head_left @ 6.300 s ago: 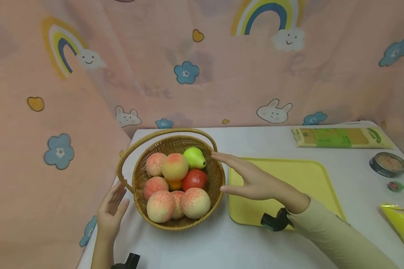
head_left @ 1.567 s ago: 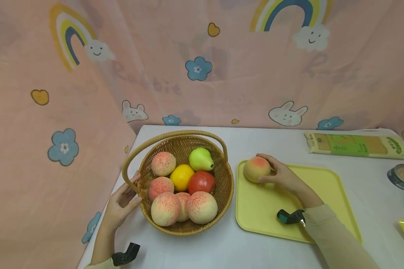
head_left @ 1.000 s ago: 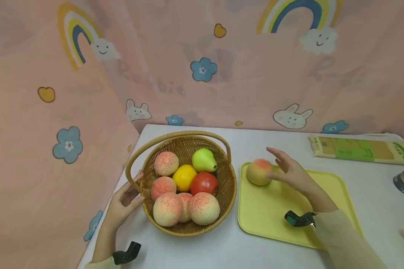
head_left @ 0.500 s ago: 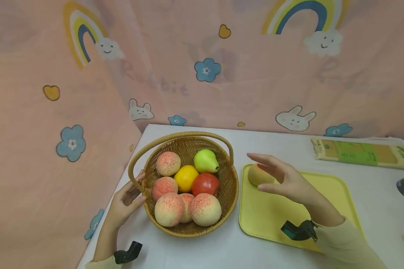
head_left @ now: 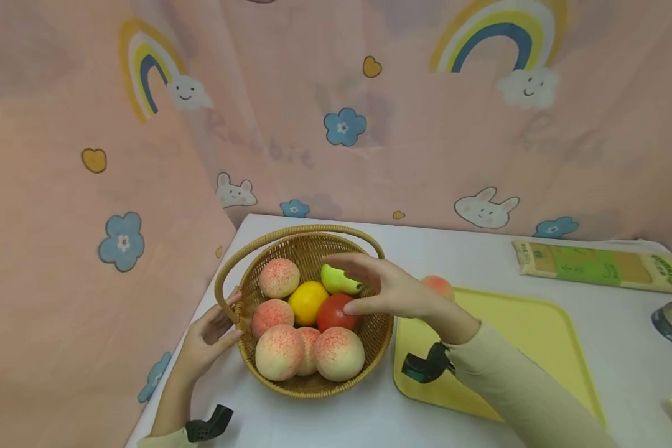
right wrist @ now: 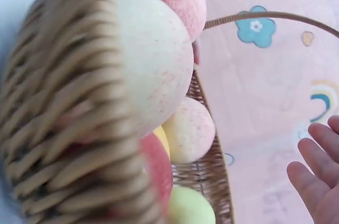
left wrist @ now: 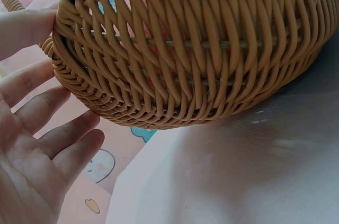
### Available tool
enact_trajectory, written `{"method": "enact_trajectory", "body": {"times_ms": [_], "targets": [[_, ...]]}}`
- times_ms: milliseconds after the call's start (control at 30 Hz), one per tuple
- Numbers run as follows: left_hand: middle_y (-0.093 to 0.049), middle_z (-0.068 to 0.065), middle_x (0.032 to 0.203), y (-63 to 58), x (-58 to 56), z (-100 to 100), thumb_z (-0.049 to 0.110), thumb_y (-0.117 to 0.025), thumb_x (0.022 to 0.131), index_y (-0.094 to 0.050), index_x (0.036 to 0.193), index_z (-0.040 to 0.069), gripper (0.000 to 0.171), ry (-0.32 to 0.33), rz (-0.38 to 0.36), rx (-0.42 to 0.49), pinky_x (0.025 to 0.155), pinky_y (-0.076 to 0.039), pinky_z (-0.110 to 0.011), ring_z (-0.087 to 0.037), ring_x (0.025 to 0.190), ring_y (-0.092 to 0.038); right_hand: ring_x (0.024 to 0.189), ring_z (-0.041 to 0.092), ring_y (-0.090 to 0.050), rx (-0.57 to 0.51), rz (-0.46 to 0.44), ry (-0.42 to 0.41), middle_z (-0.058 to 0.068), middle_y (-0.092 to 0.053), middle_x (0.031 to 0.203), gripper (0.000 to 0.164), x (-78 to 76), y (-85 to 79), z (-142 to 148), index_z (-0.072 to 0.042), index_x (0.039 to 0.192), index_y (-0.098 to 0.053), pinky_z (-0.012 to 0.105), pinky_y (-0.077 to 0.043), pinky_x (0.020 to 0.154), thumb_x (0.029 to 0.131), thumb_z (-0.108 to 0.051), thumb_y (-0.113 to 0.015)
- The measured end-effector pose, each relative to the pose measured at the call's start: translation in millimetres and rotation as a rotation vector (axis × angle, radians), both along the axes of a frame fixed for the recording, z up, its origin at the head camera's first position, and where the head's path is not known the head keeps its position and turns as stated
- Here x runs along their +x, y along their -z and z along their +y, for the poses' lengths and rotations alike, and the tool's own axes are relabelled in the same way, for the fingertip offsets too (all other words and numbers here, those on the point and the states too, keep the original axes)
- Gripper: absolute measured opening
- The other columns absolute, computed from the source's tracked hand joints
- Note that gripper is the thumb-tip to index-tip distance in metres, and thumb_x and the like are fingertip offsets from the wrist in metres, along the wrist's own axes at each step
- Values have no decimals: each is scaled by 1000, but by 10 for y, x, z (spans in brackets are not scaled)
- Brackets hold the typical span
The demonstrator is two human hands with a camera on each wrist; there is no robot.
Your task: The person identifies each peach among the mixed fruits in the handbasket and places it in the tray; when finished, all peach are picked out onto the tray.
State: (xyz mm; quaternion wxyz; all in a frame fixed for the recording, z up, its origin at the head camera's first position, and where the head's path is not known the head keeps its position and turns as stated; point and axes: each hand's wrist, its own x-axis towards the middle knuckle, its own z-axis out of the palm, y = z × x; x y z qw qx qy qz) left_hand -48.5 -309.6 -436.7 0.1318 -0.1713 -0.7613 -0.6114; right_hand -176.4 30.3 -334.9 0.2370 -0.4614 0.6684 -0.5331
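Against pink cloth (head_left: 285, 81), red fruit (head_left: 331, 313) beneath the wide right grip (head_left: 391, 291) could roll if nudged, left grip (head_left: 203, 344) loosely touching the basket (head_left: 308, 393).

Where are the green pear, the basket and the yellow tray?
Green pear (head_left: 338, 282): head view, middle of its uncovered part.
Basket (head_left: 312, 394): head view, the rim nearest the person.
Yellow tray (head_left: 529, 325): head view, bare surface in its right half.

Mostly getting blurry basket (right wrist: 69, 113) weave up close, with peaches (right wrist: 153, 60), a red fruit (right wrist: 158, 168) and a green one (right wrist: 190, 208) inside, plus right hand (right wrist: 323, 189) with straight fingers at lower right.
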Motion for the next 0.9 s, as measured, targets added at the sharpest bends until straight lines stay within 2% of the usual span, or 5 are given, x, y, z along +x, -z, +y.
{"method": "enact_trajectory", "body": {"times_ms": [167, 267, 500, 767, 900], "targets": [[-39, -16, 148, 0, 32, -13, -21, -53, 82, -38, 136, -14, 57, -4, 11, 10, 104, -39, -16, -6, 131, -44, 141, 23, -31, 47, -68, -48, 8, -38, 149, 69, -158, -53, -366, -7, 144, -37, 41, -25, 118, 85, -20, -71], [-40, -18, 147, -16, 41, -25, -20, -53, 81, -39, 136, -13, 57, -20, 11, -4, 104, -39, -16, -6, 131, -44, 140, 22, -33, 100, -59, -39, 9, -39, 149, 68, -245, -72, -560, -6, 143, -38, 39, -27, 117, 85, -18, -70], [-44, -11, 146, -68, 39, -50, -20, -54, 82, -39, 136, -14, 56, -10, 17, -12, 103, -40, -16, -6, 130, -45, 140, 19, -34, 234, -118, 19, 5, -39, 150, 67, -406, -75, -923, -10, 144, -39, 36, -29, 116, 85, -19, -71], [-38, -31, 143, -84, -17, -54, -20, -54, 81, -39, 136, -14, 56, 14, 18, -14, 104, -39, -17, -8, 131, -45, 140, 23, -33, 289, -91, -48, 9, -42, 148, 63, -581, 20, -1170, -6, 142, -41, 39, -28, 116, 87, -20, -69], [-37, -33, 142, -71, -34, -28, -19, -55, 82, -39, 136, -12, 57, 10, 1, -28, 105, -39, -17, -8, 131, -45, 139, 22, -35, 352, -93, -50, 6, -43, 147, 63, -644, 73, -1247, -7, 141, -42, 37, -30, 116, 86, -21, -69]]}}
